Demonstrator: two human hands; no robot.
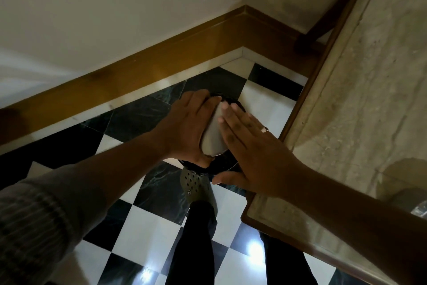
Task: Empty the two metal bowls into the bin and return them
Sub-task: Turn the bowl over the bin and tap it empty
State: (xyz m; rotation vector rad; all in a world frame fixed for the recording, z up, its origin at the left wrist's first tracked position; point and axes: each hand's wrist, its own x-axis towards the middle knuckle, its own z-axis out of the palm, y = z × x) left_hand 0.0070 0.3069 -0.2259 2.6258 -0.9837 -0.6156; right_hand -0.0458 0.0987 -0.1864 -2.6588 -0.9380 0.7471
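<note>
A metal bowl (pixel 213 136) is turned upside down over a black round bin (pixel 225 162) on the floor. My left hand (pixel 187 127) grips the bowl's left side. My right hand (pixel 251 148) lies flat, fingers spread, against the bowl's upturned base. The bin is mostly hidden under the bowl and both hands; only parts of its dark rim show. What falls from the bowl cannot be seen. At the right edge of the table, a shiny object (pixel 420 209) shows partly; I cannot tell what it is.
A stone-topped table (pixel 360 104) with a wooden edge stands close on the right. The floor (pixel 147 224) is black-and-white checkered tile. A wooden skirting board (pixel 143 72) runs along the white wall. My foot in a green clog (pixel 196 187) rests at the bin's base.
</note>
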